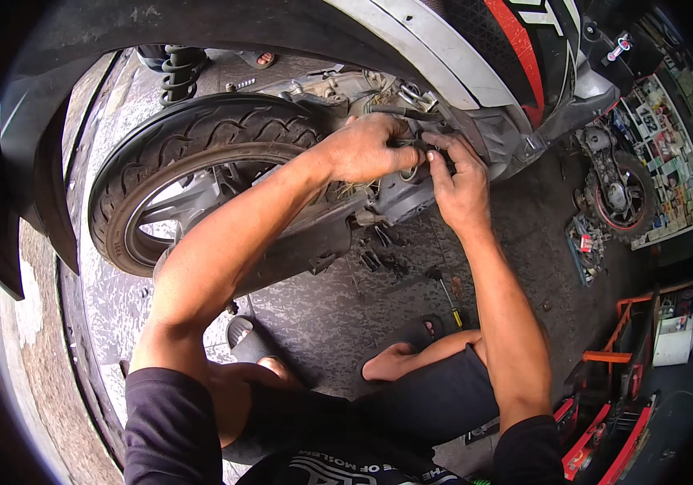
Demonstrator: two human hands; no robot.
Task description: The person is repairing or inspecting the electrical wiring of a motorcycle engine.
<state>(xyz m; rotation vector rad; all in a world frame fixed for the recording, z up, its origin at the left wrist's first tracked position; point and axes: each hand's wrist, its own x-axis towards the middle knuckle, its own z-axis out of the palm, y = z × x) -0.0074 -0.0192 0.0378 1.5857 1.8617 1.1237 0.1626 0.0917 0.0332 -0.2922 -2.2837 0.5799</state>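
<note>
Both my hands meet beside the uncovered engine area of a scooter, just under its white, red and black body panel (476,48). My left hand (366,149) is closed, its thumb and fingertips pinching toward the right. Facing it, my right hand (461,182) is closed too, thumb against curled fingers. A small dark piece seems to sit between the fingertips, too hidden to name. Left of my hands is the rear wheel (112,182) with its black tyre. Thin wires (354,191) and grey metal casing (411,202) show below and around my fingers.
A yellow-handled screwdriver (457,317) and several dark parts (383,250) lie on the worn floor. On the right are another engine with a wheel (625,190), a tray of parts (585,250) and red metal racks (589,444). A coil spring (181,74) stands behind the tyre.
</note>
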